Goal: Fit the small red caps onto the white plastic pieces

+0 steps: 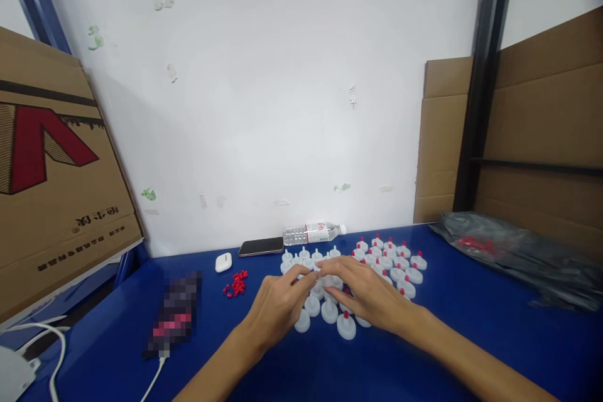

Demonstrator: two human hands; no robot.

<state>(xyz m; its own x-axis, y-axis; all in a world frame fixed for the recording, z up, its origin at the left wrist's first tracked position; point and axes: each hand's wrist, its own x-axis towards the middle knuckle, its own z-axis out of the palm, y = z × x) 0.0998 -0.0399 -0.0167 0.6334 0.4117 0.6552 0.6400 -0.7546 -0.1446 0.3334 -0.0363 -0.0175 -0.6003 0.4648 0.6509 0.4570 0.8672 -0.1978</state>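
Fingertips (311, 279) of left hand (282, 304) and right hand (362, 289) come tog. over the white spouted pcs (311, 305), meeting or v. nearly so; can't tell if anything's pinched btwn them, fingers hide it. Left hand's fingers are bent in from the left, right hand arches in from the right w/ its thumb low among the pcs. These white pcs, round bases down, spouts up, cluster under and around both hands on the blue table (264, 383). Over to the far right of the hands, a group of red-tipped pcs (406, 287), spouts capped red; another red-tipped pc. (346, 326) sits on the near side. Loose red caps (239, 282) lie in a small pile left of left hand. Far left of that, white case (223, 262), then dark phone (260, 246) and clear bottle (315, 233) on its side by the wall (264, 107). Near left: pixelated dark item w/ white cable (153, 379). Far right: grey plastic bag (522, 264), red bits showing thru.
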